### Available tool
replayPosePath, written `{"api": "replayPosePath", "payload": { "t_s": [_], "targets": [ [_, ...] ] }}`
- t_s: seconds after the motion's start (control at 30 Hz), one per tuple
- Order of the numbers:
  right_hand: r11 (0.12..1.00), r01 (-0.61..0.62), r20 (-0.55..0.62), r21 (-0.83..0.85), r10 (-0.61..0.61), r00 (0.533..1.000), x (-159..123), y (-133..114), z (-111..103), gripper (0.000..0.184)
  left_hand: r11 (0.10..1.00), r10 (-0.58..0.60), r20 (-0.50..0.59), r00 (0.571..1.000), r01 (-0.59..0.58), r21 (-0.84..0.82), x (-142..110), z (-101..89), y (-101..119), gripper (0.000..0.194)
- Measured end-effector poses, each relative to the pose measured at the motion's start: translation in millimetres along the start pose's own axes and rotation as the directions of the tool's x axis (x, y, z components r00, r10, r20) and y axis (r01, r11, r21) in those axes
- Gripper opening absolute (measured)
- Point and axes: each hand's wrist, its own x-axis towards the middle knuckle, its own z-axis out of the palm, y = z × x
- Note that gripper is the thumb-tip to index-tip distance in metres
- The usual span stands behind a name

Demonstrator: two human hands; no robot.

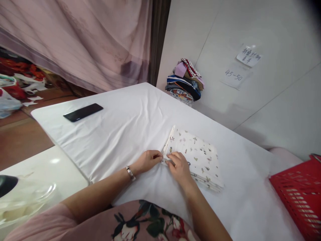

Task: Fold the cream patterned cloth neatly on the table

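A folded white cloth (198,150) with small printed plants and animals lies in several layers on the white-covered table. At its near-left corner, my left hand (149,160) pinches the edge between thumb and fingertips. My right hand (179,165) is closed at the same corner, thumb and index finger almost meeting the left fingertips. Something thin and greyish shows under the right fingers, and a small dark ring (189,163) shows beside that hand. Whether these belong to one small tool, I cannot tell. A bracelet (130,173) circles my left wrist.
A black phone (83,112) lies on the white table cover (120,117) at the far left. A red plastic basket (298,197) stands at the right edge. Behind the table, folded fabrics (185,82) are piled against the wall. A clear plastic bag (30,201) is at lower left.
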Motion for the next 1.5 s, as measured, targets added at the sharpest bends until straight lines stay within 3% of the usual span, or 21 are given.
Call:
{"api": "replayPosePath", "payload": {
  "t_s": [0.23, 0.4, 0.53, 0.8, 1.0, 1.1, 1.3, 1.5],
  "targets": [
    [0.995, -0.04, -0.044, 0.086, 0.044, 0.998, 2.2, 3.4, 4.9, 0.012, 0.986, 0.066, 0.025, 0.998, -0.062, -0.152, -2.8, -1.7, -4.0, 0.021],
    [0.944, -0.12, -0.117, 0.308, 0.163, 0.98, 0.6, 6.6, 3.0, 0.009, 0.998, 0.042, -0.024, 0.999, -0.043, -0.037, -5.4, 1.4, 3.6, 0.019],
    [0.953, -0.067, -0.097, 0.297, 0.1, 0.99, -2.3, 7.2, 0.5, 0.01, 0.993, 0.073, -0.051, 0.996, -0.068, 0.101, -8.8, 5.8, 7.7, 0.017],
    [0.955, -0.071, -0.086, 0.289, 0.099, 0.991, -0.7, 8.5, 4.6, 0.012, 0.999, 0.031, -0.048, 0.998, -0.03, 0.034, -8.0, 11.4, 10.9, 0.023],
    [0.953, -0.072, -0.092, 0.294, 0.103, 0.99, -0.7, 5.0, 0.3, 0.012, 0.997, 0.015, -0.06, 0.998, -0.01, 0.082, -5.5, 12.9, 8.1, 0.013],
    [0.965, -0.055, -0.095, 0.256, 0.082, 0.992, -3.1, 2.4, -6.4, 0.012, 0.997, -0.003, -0.082, 0.997, 0.01, 0.082, -5.6, 13.1, 7.5, 0.012],
    [0.999, 0.039, 0.051, 0.019, -0.04, 0.998, -7.6, -2.9, -7.9, 0.018, 0.991, -0.021, -0.089, 0.996, 0.032, 0.126, -5.1, 11.0, 10.4, 0.013],
    [0.992, 0.073, 0.054, -0.107, -0.068, 0.996, -7.5, -4.9, 0.1, 0.024, 0.992, 0.042, -0.044, 0.998, -0.036, 0.123, -7.9, 4.4, 12.5, 0.014]
  ]
}}
